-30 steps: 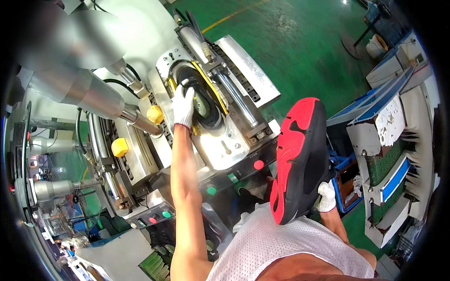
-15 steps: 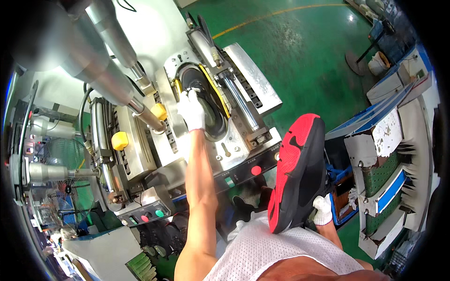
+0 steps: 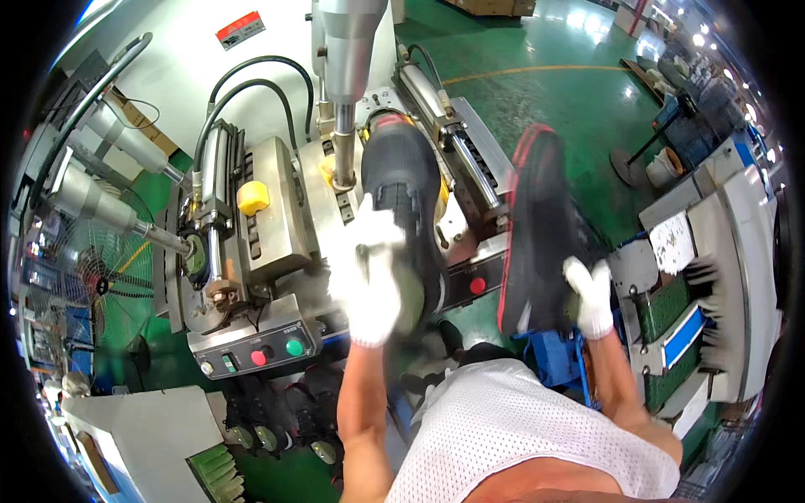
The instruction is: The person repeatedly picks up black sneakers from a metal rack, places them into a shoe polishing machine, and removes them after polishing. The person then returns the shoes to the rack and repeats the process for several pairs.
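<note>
My left hand (image 3: 369, 272), in a white glove and smeared by motion, is closed on a black shoe (image 3: 402, 176). That shoe hangs over the near part of the sole press (image 3: 277, 226), its toe pointing away from me. A green piece shows at its heel end. My right hand (image 3: 592, 298), also gloved in white, grips the heel end of another black shoe (image 3: 541, 226). A red sole edge runs along the left side of this second shoe, which is held toe-up to the right of the press. Most of the press bed is hidden behind the first shoe.
A control panel (image 3: 260, 348) with coloured buttons fronts the press. Steel cylinders (image 3: 345, 126) stand above it. Several dark shoes (image 3: 285, 415) lie below at left. At right is a rack (image 3: 671, 314) with green panels and bristles; a caged fan (image 3: 105, 272) stands at far left.
My left hand has lifted the shoe off the press bed and drawn it nearer. My right hand has risen, turning its shoe so the red sole faces away more. The view has shifted.
</note>
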Tool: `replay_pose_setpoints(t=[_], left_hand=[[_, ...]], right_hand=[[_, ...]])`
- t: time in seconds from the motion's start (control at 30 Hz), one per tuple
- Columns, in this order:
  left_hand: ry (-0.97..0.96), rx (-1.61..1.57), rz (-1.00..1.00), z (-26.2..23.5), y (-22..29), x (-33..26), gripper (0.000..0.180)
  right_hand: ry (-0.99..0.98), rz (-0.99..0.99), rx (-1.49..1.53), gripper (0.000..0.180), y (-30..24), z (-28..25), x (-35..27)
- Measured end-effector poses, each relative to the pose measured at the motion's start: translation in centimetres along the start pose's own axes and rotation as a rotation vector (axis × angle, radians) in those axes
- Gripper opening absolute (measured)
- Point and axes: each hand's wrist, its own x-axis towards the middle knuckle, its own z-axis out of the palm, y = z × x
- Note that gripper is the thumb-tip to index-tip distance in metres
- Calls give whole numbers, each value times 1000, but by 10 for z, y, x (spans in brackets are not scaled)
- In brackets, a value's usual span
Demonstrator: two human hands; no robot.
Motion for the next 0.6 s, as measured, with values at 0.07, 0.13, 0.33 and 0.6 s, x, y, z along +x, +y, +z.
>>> replay_pose_setpoints(t=[0.07, 0.13, 0.33, 0.6], left_hand=[[-79, 14, -38, -47, 11, -43, 16], [-175, 23, -104, -93, 19, -86, 16], [-380, 129, -578, -162, 29, -212, 18], [206, 469, -1024, -195, 97, -413, 16]], right_hand=[[-145, -11, -112, 48, -23, 53, 52], [-350, 107, -48, 46, -39, 118, 105], [-374, 85, -678, 65, 20, 221, 312], [-527, -541, -1445, 64, 55, 355, 281]])
